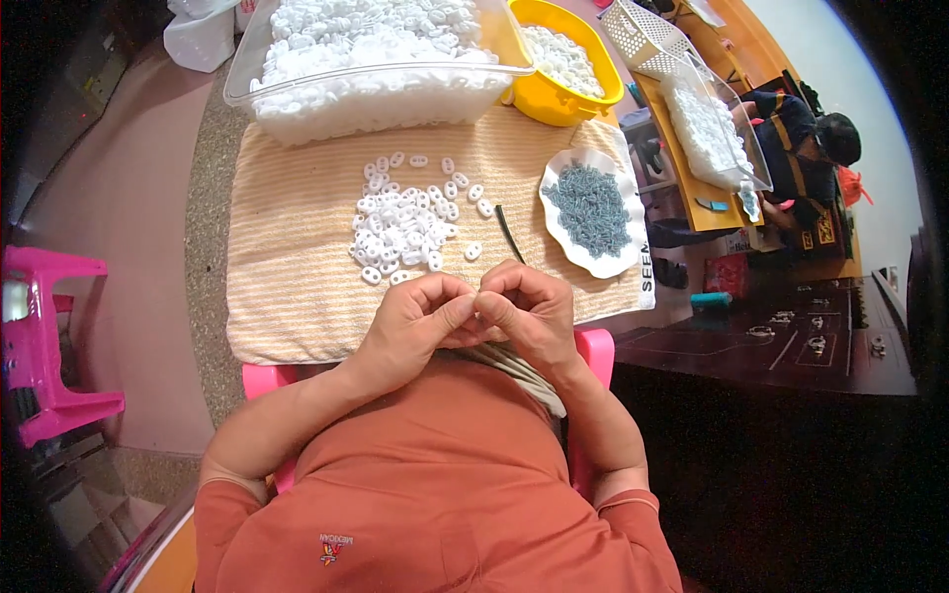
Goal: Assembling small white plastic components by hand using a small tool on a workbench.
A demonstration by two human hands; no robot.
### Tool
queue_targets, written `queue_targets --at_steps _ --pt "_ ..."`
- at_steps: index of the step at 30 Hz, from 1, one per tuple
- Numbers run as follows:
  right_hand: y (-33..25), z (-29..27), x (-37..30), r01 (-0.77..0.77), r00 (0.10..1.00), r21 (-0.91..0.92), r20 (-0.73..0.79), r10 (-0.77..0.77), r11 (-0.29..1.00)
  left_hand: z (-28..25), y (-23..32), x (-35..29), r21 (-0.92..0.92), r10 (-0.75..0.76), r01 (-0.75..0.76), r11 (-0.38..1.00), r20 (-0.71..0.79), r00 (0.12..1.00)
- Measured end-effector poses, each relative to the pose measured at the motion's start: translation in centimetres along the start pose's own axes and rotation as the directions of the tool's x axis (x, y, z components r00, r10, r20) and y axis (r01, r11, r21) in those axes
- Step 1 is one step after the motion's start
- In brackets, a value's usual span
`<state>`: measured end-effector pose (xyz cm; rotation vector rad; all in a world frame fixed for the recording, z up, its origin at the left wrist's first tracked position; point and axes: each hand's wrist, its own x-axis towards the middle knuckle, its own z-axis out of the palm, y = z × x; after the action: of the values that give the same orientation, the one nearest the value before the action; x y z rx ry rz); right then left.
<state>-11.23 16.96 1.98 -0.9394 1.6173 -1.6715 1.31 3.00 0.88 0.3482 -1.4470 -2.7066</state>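
Close together at the table's near edge, my left hand (432, 314) and my right hand (526, 308) meet with thumbs and forefingers pinched. Whatever sits between the fingertips is hidden or too small to name. Just beyond them, a loose pile of small white oval plastic pieces (400, 222), each with two holes, lies on a striped towel (297, 296). To the right, a white scalloped dish (603, 267) holds many small grey-blue pieces (591, 210). A thin dark strip (508, 233) lies on the towel between pile and dish.
A clear bin (381, 104) full of white pieces stands at the far side, beside a yellow basin (565, 107) of similar pieces. At far right a person (796, 148) sits by another clear bin (707, 124). A pink stool (59, 336) stands left; dark furniture (771, 341) is at right.
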Motion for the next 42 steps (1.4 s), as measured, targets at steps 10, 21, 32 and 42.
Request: queue_targets --at_steps 10,21,32,42 --pt "-0.7 0.6 -0.2 -0.115 0.993 0.093 -0.012 0.116 0.989 0.5 0.5 -0.3 0.307 0.145 -0.104 0.946 -0.114 0.983" --pt "-1.4 1.0 -0.3 -0.347 0.937 0.23 0.041 0.347 0.909 0.2 0.4 -0.1 0.831 0.641 -0.45 0.328 0.153 0.752" --pt "-0.3 1.1 -0.6 -0.258 0.965 0.159 0.082 0.247 0.953 0.2 0.7 -0.2 0.785 0.566 -0.37 0.497 0.031 0.824" --pt "-1.1 -2.1 0.1 0.009 0.973 -0.632 -0.172 -0.152 0.775 0.1 0.0 -0.3 0.521 0.322 -0.21 0.828 -0.135 0.937"
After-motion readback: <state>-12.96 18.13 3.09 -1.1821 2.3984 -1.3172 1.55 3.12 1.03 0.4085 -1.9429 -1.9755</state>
